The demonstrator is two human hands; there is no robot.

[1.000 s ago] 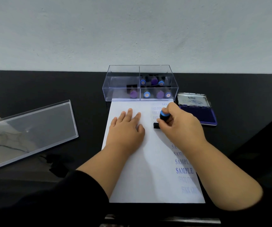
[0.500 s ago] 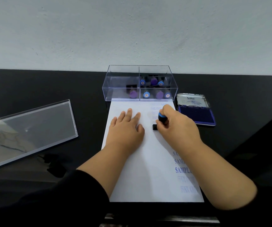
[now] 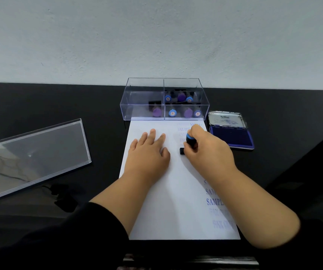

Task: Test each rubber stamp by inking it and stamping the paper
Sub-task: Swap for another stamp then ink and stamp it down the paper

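Box [image 3: 143,102] holds stamps; right hand [image 3: 207,151] grips stamp [image 3: 189,140]; left hand [image 3: 149,152] flat on paper [image 3: 166,201].

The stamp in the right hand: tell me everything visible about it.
The stamp has a rounded handle with a blue cap over a dark body and a black rectangular base, plastic by the look. It stands tilted on the white paper, right of centre, base down among faint prints. The right hand grips its handle, hiding most of it. Its printing face is hidden.

You see a white paper [image 3: 156,201] with blue print, a black stamp [image 3: 189,140] with a blue cap, purple and blue stamps in a clear box [image 3: 145,88], a dark-blue ink pad [image 3: 231,136], black table [image 3: 40,106].
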